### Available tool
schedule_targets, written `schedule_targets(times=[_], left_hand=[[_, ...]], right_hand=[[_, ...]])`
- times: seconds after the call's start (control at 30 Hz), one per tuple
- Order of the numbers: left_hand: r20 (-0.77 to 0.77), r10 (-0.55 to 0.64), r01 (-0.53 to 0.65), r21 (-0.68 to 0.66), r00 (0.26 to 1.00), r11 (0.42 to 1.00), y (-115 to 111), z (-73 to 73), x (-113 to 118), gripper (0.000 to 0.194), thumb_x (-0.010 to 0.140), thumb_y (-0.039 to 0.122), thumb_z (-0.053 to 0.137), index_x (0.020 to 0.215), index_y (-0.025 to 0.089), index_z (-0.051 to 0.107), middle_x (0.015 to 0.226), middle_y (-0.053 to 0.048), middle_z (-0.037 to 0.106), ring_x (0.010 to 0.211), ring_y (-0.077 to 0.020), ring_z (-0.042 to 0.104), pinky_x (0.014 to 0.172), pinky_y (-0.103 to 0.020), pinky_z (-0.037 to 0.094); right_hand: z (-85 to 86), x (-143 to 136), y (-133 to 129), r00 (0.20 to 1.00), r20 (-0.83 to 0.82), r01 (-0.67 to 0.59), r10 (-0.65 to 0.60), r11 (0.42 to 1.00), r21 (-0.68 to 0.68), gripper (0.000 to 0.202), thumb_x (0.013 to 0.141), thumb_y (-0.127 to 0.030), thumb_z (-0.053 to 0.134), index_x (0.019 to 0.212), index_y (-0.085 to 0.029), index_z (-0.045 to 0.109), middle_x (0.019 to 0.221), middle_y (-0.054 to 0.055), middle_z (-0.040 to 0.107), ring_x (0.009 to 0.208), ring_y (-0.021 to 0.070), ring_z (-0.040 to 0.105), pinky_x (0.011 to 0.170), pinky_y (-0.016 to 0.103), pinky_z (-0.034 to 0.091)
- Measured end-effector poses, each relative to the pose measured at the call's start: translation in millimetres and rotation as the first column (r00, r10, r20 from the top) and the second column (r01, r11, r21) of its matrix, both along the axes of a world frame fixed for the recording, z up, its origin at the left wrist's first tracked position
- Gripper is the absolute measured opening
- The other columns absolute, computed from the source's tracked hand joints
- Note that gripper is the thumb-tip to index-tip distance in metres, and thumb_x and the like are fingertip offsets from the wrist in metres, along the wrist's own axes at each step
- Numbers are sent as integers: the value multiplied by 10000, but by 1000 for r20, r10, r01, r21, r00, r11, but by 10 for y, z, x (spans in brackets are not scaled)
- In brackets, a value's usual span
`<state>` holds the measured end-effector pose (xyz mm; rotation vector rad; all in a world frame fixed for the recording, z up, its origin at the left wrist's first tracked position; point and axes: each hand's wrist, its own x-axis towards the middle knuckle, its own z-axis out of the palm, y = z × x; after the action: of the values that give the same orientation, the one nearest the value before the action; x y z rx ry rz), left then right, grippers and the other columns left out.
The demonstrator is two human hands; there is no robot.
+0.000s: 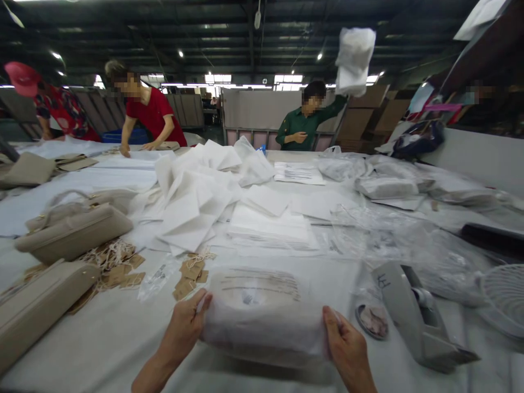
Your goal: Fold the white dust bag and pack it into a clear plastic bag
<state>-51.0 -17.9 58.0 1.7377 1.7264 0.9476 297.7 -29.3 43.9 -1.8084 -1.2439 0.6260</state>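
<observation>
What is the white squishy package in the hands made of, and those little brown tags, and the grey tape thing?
The white wrapped package, held in the grip of the left hand and right hand, looks like soft matte non-woven fabric under thin glossy plastic film: it shines and wrinkles. The small brown string tags look like matte kraft card. The grey tape dispenser seems hard, smooth plastic.

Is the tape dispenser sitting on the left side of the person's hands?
No, the tape dispenser stands on the table to the right of the right hand, while beige bags lie on the left.
</observation>
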Motion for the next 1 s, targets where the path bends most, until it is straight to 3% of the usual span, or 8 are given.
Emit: schedule_targets(times=[0.23,0.47,0.53,0.63,0.73,0.83,0.9,1.0], left_hand=[[-36,-25,16,-225,999,974,-30,-612,-14,436,897,530,329,670,231,550,671,-22,669,724,-225,656,653,-294,495],[-50,-83,62,-332,995,941,-19,-777,-105,408,891,515,348,701,238,580,691,-22,691,780,-240,677,708,-300,513],[-54,-79,56,-341,995,938,-20,-794,-125,397,885,504,353,712,235,589,726,-34,708,786,-247,680,718,-312,511],[-48,-71,50,-349,996,936,-29,-799,-125,411,883,514,347,700,236,589,730,-40,709,792,-256,683,728,-319,505],[-29,-67,53,-346,997,937,-34,-782,-68,418,881,526,353,688,238,587,713,-31,698,796,-255,680,731,-311,496],[-16,-52,44,-331,999,942,-37,-801,-33,464,896,551,328,689,225,585,712,-26,687,785,-242,667,728,-299,488],[-19,-26,18,-341,999,940,-59,-841,-101,543,894,594,289,653,210,589,662,-27,672,686,-233,649,638,-291,488],[-71,53,-75,-360,996,930,-165,-840,-340,586,874,616,294,562,205,573,557,-32,632,563,-229,607,525,-294,468]], right_hand=[[-308,-48,14,998,49,-19,26,990,-138,555,773,-711,395,499,-231,354,484,-35,334,501,141,390,477,262,325],[-186,-88,35,993,109,52,-39,992,-116,484,810,-666,453,691,-208,555,438,-65,408,438,145,450,464,250,358],[-119,-52,-51,982,170,88,-83,996,-22,441,863,-609,450,929,-194,584,445,-70,494,391,151,486,432,248,390],[57,1,-225,917,368,13,-154,934,357,324,927,-429,467,1075,-157,562,763,71,700,631,201,671,560,276,513],[307,-69,-284,738,671,-525,68,682,508,251,903,-183,506,1140,-150,581,1150,168,665,1094,251,633,888,364,521],[437,-256,-107,318,877,-885,361,445,138,358,897,-184,543,1253,-154,566,1267,126,639,1234,256,549,1028,411,454],[385,-347,74,181,879,-896,441,443,-38,426,905,-245,570,1324,-179,529,1324,88,612,1253,268,534,1053,446,434],[196,-354,260,174,860,-858,479,503,-107,482,914,-256,577,1385,-241,475,1400,46,554,1288,268,502,1076,476,403]])
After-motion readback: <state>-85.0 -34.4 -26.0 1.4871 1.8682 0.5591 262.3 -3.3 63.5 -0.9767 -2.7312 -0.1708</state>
